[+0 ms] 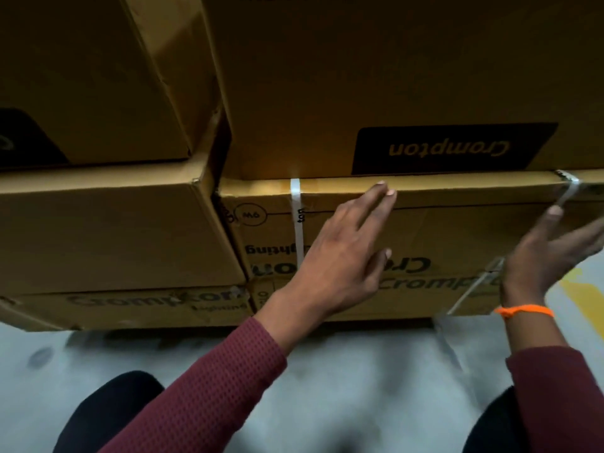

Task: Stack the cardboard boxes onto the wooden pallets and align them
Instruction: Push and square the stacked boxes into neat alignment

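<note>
1. My left hand (346, 243) lies flat and wide on the front face of the strapped box (457, 233). The fingers are straight with their tips up at its top edge, pressing and holding nothing.
2. My right hand (549, 253) is spread open at that box's right end, just beside the right strap (568, 191). I cannot tell whether it touches the cardboard. An orange wristband (524, 311) sits on that wrist.
3. The strapped box is the middle one of the right column, with the top box (327, 93) resting on it and the bottom box (408, 299) beneath.
4. Counting outward, there are three boxes in this column and three in the left column (114, 230) beside it, so six in part view. I make out three white straps: the left strap (295, 217) and the right one on my box, plus a blurred one lower down.
5. As I judge it, the stacking here is largely done and I am on the aligning part, squaring the middle box with its neighbours, since a dark gap shows between the columns. No pallet is visible, only shadow under the bottom boxes above the grey floor (359, 371) — so I cannot say how many boxes are left to bring
</note>
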A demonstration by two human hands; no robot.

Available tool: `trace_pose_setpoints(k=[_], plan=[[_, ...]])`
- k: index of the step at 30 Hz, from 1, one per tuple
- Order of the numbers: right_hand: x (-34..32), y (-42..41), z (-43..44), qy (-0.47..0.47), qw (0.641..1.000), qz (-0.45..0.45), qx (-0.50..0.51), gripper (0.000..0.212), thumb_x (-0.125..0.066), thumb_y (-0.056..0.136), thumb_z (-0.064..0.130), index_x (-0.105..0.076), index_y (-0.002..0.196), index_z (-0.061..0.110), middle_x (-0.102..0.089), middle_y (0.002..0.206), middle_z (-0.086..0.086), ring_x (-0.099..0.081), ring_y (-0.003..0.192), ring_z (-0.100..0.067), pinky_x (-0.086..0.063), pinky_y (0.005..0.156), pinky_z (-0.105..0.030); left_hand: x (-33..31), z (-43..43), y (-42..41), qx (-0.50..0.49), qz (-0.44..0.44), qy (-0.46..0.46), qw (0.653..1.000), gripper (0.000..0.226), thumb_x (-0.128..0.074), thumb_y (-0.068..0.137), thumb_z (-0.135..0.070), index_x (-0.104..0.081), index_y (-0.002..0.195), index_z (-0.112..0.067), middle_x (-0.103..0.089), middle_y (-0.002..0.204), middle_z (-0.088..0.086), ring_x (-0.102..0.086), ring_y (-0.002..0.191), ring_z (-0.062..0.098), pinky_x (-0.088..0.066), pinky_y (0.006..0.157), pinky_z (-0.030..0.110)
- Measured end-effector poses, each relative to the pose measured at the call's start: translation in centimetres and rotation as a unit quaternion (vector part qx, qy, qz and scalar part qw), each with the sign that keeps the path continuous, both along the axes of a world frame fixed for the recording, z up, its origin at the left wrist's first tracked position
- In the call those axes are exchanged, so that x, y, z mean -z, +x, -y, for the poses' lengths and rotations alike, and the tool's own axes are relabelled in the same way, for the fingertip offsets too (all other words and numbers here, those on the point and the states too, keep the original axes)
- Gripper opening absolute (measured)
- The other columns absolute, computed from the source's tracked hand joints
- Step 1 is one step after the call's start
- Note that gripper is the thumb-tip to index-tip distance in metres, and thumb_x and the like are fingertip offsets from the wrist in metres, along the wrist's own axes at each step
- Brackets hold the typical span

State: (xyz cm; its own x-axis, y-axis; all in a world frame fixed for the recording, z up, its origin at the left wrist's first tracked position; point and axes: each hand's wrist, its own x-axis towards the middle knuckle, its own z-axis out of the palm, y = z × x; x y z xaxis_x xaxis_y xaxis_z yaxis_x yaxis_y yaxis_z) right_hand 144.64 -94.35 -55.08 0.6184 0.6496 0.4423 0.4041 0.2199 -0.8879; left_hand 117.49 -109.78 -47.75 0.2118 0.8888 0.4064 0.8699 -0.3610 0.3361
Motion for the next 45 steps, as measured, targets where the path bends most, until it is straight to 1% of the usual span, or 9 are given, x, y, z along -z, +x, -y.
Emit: trace_pose_setpoints(k=[3, 7, 13, 19, 23, 26, 29, 34, 45], plan=[[-1.0, -7.2, 4.4, 0.085, 0.983, 0.153, -0.049, 0.072, -0.053, 0.102, 0.048, -0.028, 0.158, 0.01, -0.024, 0.163, -0.024, -0.021, 0.154, -0.036, -0.018, 0.126, -0.041, -0.1, 2.0, -2.9, 0.004, 0.011, 0.019, 1.0, 0.074, -0.057, 0.099, -0.03, -0.018, 0.16, -0.017, -0.007, 0.168, 0.0, -0.015, 0.152, 0.017, -0.021, 0.122, 0.031], [-2.4, -20.7, 12.7, 0.234, 0.863, 0.322, -0.31, 0.046, -0.067, 0.09, 0.008, -0.059, 0.133, -0.006, -0.047, 0.143, -0.032, -0.039, 0.141, -0.045, -0.035, 0.113, -0.064, -0.4, 5.4, -9.5, -0.013, 0.042, 0.067, 0.997, 0.065, -0.063, 0.094, -0.013, -0.037, 0.153, -0.009, -0.029, 0.162, 0.005, -0.029, 0.147, 0.018, -0.027, 0.121, 0.029], [-5.1, -33.5, 17.4, 0.252, 0.838, 0.301, -0.377, 0.05, -0.074, 0.092, 0.02, -0.061, 0.133, -0.004, -0.054, 0.139, -0.025, -0.049, 0.135, -0.038, -0.04, 0.112, -0.052, 0.1, 12.3, -22.4, -0.164, 0.03, 0.17, 0.971, 0.046, -0.062, 0.092, -0.006, -0.056, 0.138, -0.005, -0.056, 0.139, 0.009, -0.051, 0.129, 0.021, -0.044, 0.108, 0.031], [-6.7, -39.1, 19.2, 0.262, 0.847, 0.381, -0.264, 0.049, -0.07, 0.093, 0.023, -0.06, 0.139, 0.006, -0.04, 0.152, -0.02, -0.032, 0.146, -0.039, -0.026, 0.117, -0.065, 1.3, 16.9, -34.6, -0.337, 0.044, 0.214, 0.916, 0.039, -0.06, 0.096, -0.011, -0.058, 0.134, -0.006, -0.058, 0.129, 0.014, -0.053, 0.12, 0.026, -0.041, 0.103, 0.025], [-7.7, -45.0, 21.1, 0.308, 0.766, 0.431, -0.365, 0.046, -0.071, 0.089, 0.013, -0.063, 0.133, 0.005, -0.056, 0.141, -0.02, -0.049, 0.136, -0.037, -0.038, 0.113, -0.059, 2.1, 18.5, -41.6, -0.425, 0.095, 0.263, 0.861, 0.032, -0.065, 0.094, -0.01, -0.058, 0.125, -0.006, -0.051, 0.123, 0.014, -0.052, 0.117, 0.027, -0.05, 0.097, 0.047], [-8.5, -51.8, 23.1, 0.288, 0.705, 0.522, -0.385, 0.067, -0.08, 0.078, 0.014, -0.056, 0.14, 0.004, -0.056, 0.14, -0.02, -0.053, 0.129, -0.035, -0.043, 0.112, -0.052, 2.0, 19.1, -45.0, -0.479, 0.186, 0.294, 0.806, 0.029, -0.063, 0.096, -0.017, -0.056, 0.123, -0.01, -0.049, 0.123, 0.012, -0.052, 0.114, 0.02, -0.051, 0.097, 0.045], [-9.4, -56.8, 24.1, 0.244, 0.692, 0.564, -0.38, 0.084, -0.089, 0.067, 0.019, -0.054, 0.143, 0.006, -0.059, 0.139, -0.016, -0.058, 0.127, -0.033, -0.046, 0.107, -0.051, 1.6, 19.5, -48.1, -0.527, 0.327, 0.278, 0.733, 0.046, -0.062, 0.098, -0.033, -0.047, 0.137, -0.014, -0.045, 0.137, 0.009, -0.05, 0.124, 0.02, -0.045, 0.106, 0.035], [-8.6, -58.1, 23.0, 0.242, 0.703, 0.573, -0.344, 0.074, -0.084, 0.079, 0.024, -0.053, 0.144, 0.009, -0.059, 0.141, -0.013, -0.057, 0.128, -0.032, -0.046, 0.107, -0.051, 2.1, 20.1, -53.3, -0.438, 0.517, 0.177, 0.713, 0.09, -0.055, 0.078, -0.082, -0.038, 0.151, -0.033, -0.049, 0.15, -0.004, -0.047, 0.136, 0.017, -0.036, 0.117, 0.047], [-9.5, -56.3, 22.5, 0.225, 0.663, 0.6, -0.388, 0.066, -0.059, 0.085, 0.012, -0.046, 0.15, 0.008, -0.052, 0.15, -0.012, -0.049, 0.135, -0.029, -0.036, 0.111, -0.045, 3.4, 17.8, -55.0, -0.4, 0.578, 0.211, 0.68, 0.082, -0.063, 0.072, -0.083, -0.047, 0.138, -0.036, -0.059, 0.14, -0.004, -0.058, 0.125, 0.014, -0.044, 0.11, 0.046]])
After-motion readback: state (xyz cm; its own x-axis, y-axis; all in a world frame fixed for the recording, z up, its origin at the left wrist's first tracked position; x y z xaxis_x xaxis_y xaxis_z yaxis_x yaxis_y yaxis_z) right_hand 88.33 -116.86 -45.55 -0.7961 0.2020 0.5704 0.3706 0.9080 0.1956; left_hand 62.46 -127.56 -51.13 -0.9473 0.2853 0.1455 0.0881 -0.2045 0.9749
